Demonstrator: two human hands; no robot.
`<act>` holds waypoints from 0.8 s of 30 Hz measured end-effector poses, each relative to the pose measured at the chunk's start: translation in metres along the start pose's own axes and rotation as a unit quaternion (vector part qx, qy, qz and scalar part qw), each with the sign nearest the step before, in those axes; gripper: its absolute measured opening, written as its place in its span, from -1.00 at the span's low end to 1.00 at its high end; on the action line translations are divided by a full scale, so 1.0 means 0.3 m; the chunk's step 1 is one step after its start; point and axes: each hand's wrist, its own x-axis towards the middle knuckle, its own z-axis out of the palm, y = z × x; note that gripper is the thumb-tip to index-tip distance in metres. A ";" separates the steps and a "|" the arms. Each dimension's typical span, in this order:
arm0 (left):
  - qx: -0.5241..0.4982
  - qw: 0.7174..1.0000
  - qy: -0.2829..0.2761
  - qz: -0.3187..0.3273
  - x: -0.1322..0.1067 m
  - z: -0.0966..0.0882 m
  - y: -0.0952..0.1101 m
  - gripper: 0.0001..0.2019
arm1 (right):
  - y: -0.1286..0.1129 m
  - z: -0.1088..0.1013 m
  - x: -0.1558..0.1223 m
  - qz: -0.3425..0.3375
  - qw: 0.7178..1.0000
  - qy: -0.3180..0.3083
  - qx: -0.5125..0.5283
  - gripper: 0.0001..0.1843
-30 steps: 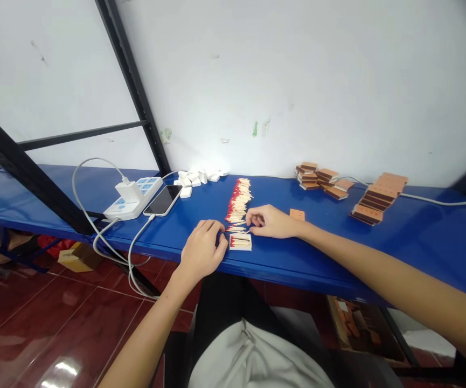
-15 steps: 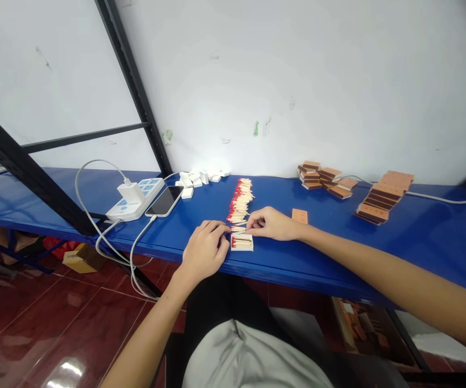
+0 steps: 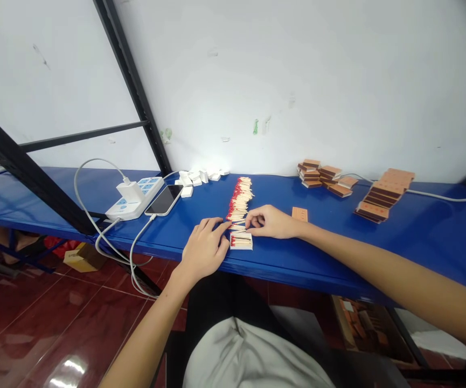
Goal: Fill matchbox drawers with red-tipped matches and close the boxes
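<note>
In front of me a white matchbox tray (image 3: 241, 247) lies on the blue table, partly filled with red-headed matches. Just behind it are a few loose matches (image 3: 238, 227), and farther back stretches a long pile of matches (image 3: 241, 197). My right hand (image 3: 271, 222) pinches at the plain ends of the loose matches, above the tray's right corner. My left hand (image 3: 206, 245) rests left of the tray, index fingertip at the match heads and thumb apart from it. An orange matchbox sleeve (image 3: 299, 214) lies beyond my right wrist.
Stacked matchboxes (image 3: 325, 178) and a leaning row of matchboxes (image 3: 386, 195) stand at the back right. White empty-looking trays (image 3: 194, 179) lie at the back left, near a phone (image 3: 164, 200) and a power strip (image 3: 133, 199) with loose cables. A black shelf post (image 3: 133, 81) rises on the left.
Both hands stay almost in place; my left index finger has moved slightly up along the loose match heads. The tray and piles look the same.
</note>
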 end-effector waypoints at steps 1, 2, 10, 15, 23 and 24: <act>0.000 1.000 -0.001 0.000 0.000 0.000 0.000 -0.60 | 0.001 0.003 -0.002 -0.009 1.000 0.009 -0.009 -0.84; -0.002 1.000 -0.001 0.000 0.000 -0.001 0.001 -0.60 | 0.002 0.005 -0.004 -0.021 0.999 0.016 -0.020 -0.84; -0.016 1.000 0.003 -0.001 0.002 -0.001 0.000 -0.64 | -0.003 0.018 -0.005 -0.079 0.992 0.025 -0.100 -0.89; -0.019 1.000 0.002 0.003 0.003 -0.007 0.001 -0.63 | -0.004 0.030 -0.002 -0.065 0.993 0.035 -0.091 -0.90; -0.029 1.000 0.004 0.006 0.001 -0.008 0.000 -0.63 | -0.011 0.034 0.000 -0.045 0.995 0.034 -0.082 -0.85; -0.030 1.000 0.005 0.006 0.001 -0.008 0.000 -0.63 | -0.011 0.034 0.000 -0.043 0.995 0.038 -0.079 -0.83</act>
